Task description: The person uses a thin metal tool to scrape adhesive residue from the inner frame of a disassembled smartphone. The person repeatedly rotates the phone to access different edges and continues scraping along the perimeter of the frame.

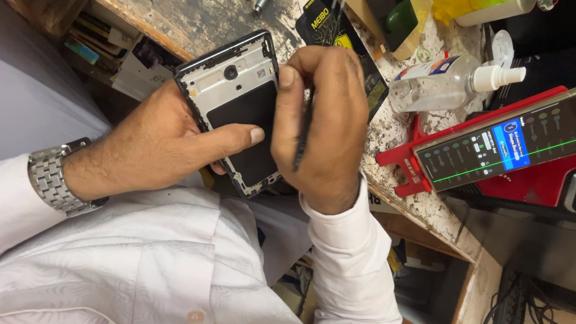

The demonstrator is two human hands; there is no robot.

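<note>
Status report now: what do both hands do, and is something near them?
Left hand grips opened black phone, thumb across its back. Right hand holds thin dark tool at phone's edge. Clear spray bottle lies close on bench.

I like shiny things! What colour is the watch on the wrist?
Silver: a metal link-band wristwatch, seen in the head view.

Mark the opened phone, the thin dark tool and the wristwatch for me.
opened phone (239, 108), head view, on its dark inner panel.
thin dark tool (302, 138), head view, on the shaft below the right hand's fingers.
wristwatch (51, 180), head view, on the metal band at the left wrist.
</note>
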